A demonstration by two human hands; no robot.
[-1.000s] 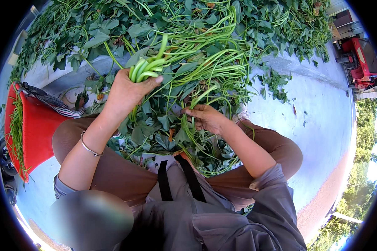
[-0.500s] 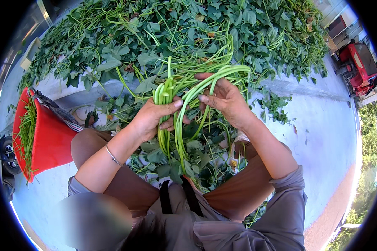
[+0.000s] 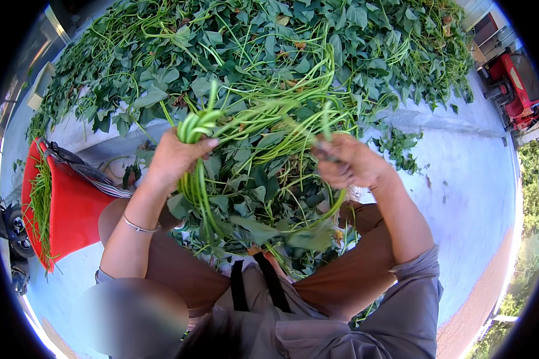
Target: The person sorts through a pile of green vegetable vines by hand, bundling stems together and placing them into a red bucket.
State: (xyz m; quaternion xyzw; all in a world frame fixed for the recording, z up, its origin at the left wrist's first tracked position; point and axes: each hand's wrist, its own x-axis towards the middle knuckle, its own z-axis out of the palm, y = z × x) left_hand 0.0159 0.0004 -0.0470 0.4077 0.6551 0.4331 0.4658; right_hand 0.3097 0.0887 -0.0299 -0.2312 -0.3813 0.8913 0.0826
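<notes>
My left hand (image 3: 175, 157) is closed round a bunch of long, bare green stems (image 3: 194, 125), their looped upper ends above my fist and the rest hanging below. At the right, my right hand (image 3: 348, 160) has its fingers curled on a thin green stem (image 3: 339, 200), smeared by motion. Tangled leafy vines (image 3: 263, 185) lie between and beneath my hands, over the ground between my crossed legs.
A large heap of vines (image 3: 233, 30) spreads across the far side on a low concrete step (image 3: 437, 128). At the left stand a red container (image 3: 72, 215) holding stems and a black wheel (image 3: 19, 236). A red machine (image 3: 515, 90) stands at the upper right, beside the pale floor (image 3: 467, 191).
Since half a second ago, my hands have moved apart, left hand up and leftward with the bunch, right hand rightward and down. The long stems once held up between them are spread and blurred.
</notes>
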